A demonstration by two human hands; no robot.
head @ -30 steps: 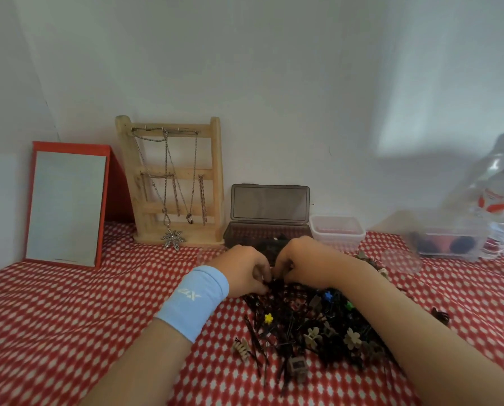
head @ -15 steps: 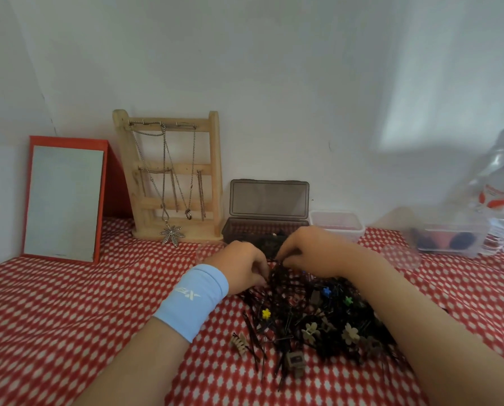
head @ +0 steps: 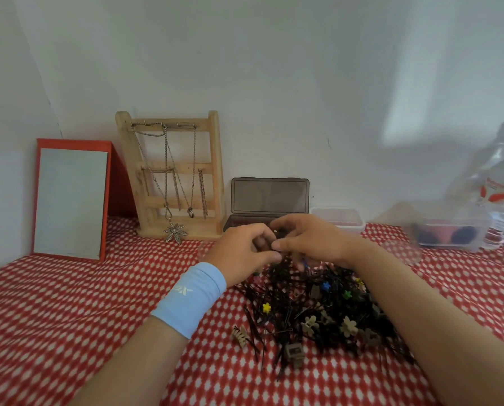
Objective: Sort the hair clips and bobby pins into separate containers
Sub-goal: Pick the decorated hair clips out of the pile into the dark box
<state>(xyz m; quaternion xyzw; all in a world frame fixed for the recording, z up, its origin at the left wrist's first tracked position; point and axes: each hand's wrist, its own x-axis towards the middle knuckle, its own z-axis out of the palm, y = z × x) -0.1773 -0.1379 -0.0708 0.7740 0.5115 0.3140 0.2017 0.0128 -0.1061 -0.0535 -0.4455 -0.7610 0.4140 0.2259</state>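
Head camera: a large heap (head: 312, 312) of black bobby pins (head: 277, 291) and small flower-shaped hair clips (head: 348, 326) lies mixed together on the red-checked counter (head: 69, 303), so most of the sorting appears undone. Just behind the heap stand a dark box (head: 270, 197) with its lid raised and a clear tub (head: 337, 218); what either one holds cannot be made out. Both forearms reach forward over the heap. The left hand (head: 245, 250) and right hand (head: 309, 241) meet at its far edge, in front of the dark box, fingers curled toward each other around something small and dark. Which hand pinches it cannot be told.
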